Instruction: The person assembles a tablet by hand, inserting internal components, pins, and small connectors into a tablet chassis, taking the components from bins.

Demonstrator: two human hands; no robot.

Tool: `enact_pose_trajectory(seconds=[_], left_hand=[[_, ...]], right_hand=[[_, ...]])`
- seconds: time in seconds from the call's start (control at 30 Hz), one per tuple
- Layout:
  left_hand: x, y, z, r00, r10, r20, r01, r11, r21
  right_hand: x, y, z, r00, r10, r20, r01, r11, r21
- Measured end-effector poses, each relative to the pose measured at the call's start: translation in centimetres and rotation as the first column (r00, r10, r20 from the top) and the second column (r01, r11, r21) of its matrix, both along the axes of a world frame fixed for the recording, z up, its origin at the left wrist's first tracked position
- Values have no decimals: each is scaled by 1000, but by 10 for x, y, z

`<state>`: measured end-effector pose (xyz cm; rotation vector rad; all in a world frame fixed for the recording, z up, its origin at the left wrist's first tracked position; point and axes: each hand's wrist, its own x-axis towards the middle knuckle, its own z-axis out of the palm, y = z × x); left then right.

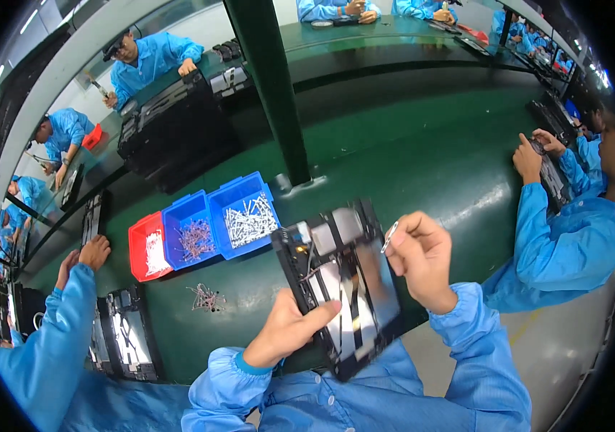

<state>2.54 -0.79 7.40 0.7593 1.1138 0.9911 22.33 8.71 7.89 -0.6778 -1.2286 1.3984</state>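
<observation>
My left hand (287, 330) grips a black rectangular electronic device housing (368, 284) by its near left side, thumb lying over the inner face. The housing is tilted above the bench and partly blurred; silver panels, dark strips and thin wires show inside it. Beside its far right edge, my right hand (424, 261) pinches a small, slim white-and-silver part (389, 236) between thumb and fingers. Whether that part touches the housing, I cannot tell.
On the green bench (422, 155) stand a red bin (137, 253) and two blue bins (169, 253) of small parts. A tangle of thin wired pieces (208, 298) lies nearer. A green post (271, 90) rises behind. Co-workers sit left (55, 338) and right (563, 241).
</observation>
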Motion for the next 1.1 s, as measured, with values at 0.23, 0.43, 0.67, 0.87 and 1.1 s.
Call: enact_pose_trajectory(seconds=[0.23, 0.43, 0.67, 0.87, 1.1], left_hand=[[11, 44, -34, 616, 743, -262, -99, 403, 910], [-4, 41, -47, 470, 818, -333, 114, 317, 941], [-9, 40, -46, 460, 808, -369, 106, 363, 926], [-8, 39, -44, 445, 814, -373, 115, 362, 925], [-8, 37, -45, 415, 830, -374, 147, 345, 927]], right_hand=[[-35, 0, 76, 948, 308, -85, -309, 951, 0], [-62, -8, 71, 889, 456, -35, -448, 884, 132], [-69, -8, 63, 911, 410, -38, -400, 903, 158], [-66, -6, 62, 899, 438, -22, -430, 890, 153], [-68, -9, 60, 901, 433, -36, -418, 885, 204]])
